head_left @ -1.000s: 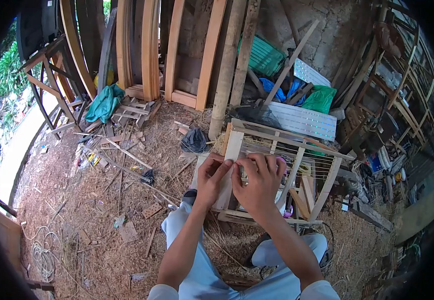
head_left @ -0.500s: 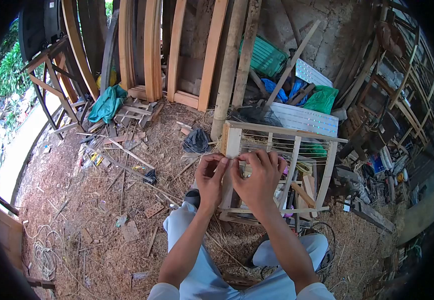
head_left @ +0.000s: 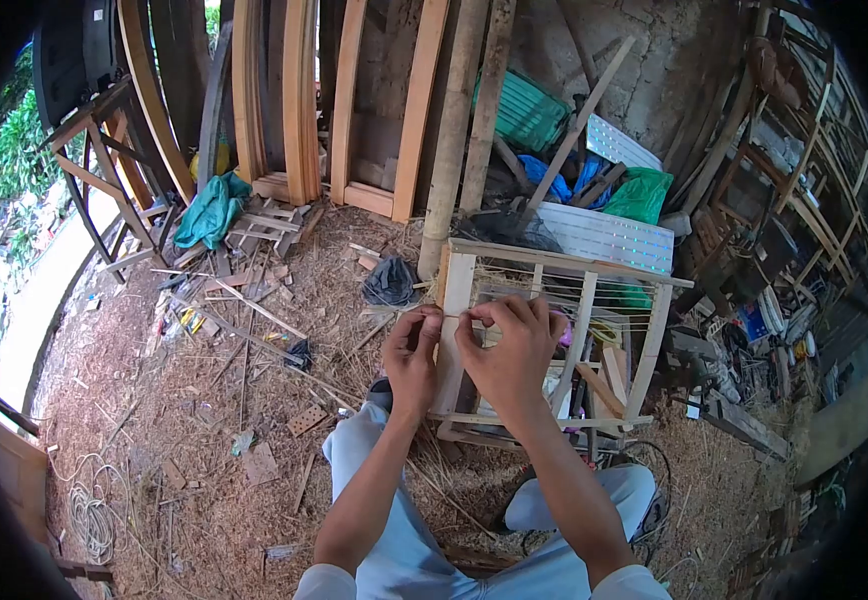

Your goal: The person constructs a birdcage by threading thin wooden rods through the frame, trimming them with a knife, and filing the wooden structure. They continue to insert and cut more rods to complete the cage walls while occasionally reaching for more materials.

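Both hands are over the near-left part of a wooden frame (head_left: 587,340) with thin strands strung across it. My left hand (head_left: 413,362) is closed in a pinch at the left edge of the frame's wide pale board (head_left: 461,283). My right hand (head_left: 510,352) also pinches, over the right side of that board. Between the fingertips a very thin strand seems to stretch across the board, too small to make out clearly. Loose wood pieces (head_left: 601,388) lie inside or beneath the frame.
Wooden frames (head_left: 419,110) and a bamboo pole (head_left: 451,140) stand at the back. A black plastic bag (head_left: 391,282), teal cloth (head_left: 213,210) and scrap wood lie on the ground. A white perforated panel (head_left: 604,235) is behind the frame. Coiled cord (head_left: 92,520) lies lower left.
My hands have moved slightly apart, my left hand shifting left. A little gap now shows between their fingertips, over the pale board.
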{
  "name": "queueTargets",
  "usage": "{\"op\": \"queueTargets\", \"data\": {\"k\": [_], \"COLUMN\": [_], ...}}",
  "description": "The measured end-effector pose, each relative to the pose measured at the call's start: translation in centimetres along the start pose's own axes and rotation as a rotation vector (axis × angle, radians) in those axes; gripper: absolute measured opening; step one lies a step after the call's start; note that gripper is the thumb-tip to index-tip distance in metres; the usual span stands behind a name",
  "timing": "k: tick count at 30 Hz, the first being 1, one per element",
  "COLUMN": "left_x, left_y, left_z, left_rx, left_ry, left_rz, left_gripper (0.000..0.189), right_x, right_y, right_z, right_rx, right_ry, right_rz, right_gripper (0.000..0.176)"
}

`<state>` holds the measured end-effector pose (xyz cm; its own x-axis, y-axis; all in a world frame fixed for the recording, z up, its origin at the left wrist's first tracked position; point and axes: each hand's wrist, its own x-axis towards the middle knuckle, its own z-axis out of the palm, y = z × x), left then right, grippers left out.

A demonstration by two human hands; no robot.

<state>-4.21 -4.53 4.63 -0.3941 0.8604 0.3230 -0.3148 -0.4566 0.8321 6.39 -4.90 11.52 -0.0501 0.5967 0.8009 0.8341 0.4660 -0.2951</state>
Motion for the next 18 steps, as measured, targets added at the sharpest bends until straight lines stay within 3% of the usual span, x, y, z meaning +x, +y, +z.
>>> {"op": "queueTargets", "data": {"k": [10, 12, 18], "left_x": [0.0, 0.2, 0.2], "left_y": [0.1, -0.3, 1.1], "left_z": [-0.4, -0.5, -0.1], "left_rx": [0.029, 0.134, 0.135], "left_ry": [0.002, -0.057, -0.065], "left_rz": [-0.039, 0.206, 0.107], "left_gripper": [0.014, 0.013, 0.015], "right_x": [0.6, 0.7, 0.3], "right_y": [-0.4, -0.4, 0.1], "right_z": [0.0, 0.0, 0.6], "right_rx": [-0.017, -0.022, 0.000], "right_ry": [-0.057, -0.062, -0.060], "right_rz": [0.038, 0.046, 0.035], "right_gripper": [0.013, 0.013, 0.013]}}
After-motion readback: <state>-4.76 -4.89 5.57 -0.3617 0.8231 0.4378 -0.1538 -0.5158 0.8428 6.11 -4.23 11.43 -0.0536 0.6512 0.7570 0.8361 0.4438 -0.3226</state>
